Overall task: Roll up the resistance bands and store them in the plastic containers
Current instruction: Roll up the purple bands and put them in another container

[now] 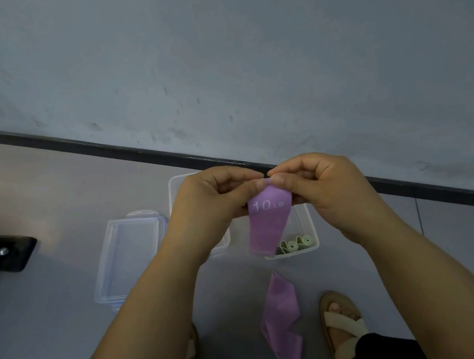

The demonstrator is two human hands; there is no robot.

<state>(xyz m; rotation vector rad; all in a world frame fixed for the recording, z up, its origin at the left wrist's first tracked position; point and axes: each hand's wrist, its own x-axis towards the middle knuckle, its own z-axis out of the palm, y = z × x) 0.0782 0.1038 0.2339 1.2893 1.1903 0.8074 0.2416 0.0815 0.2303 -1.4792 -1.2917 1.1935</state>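
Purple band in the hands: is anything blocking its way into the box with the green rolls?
Nothing visible does. The left hand and right hand pinch the band by its top; it hangs over the open box. The green rolls lie at the box's near end.

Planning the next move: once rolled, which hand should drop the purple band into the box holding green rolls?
Probably the right hand: both pinch the purple band at its top end, but the box with green rolls shows just beneath that hand, while the left hand covers the other box.
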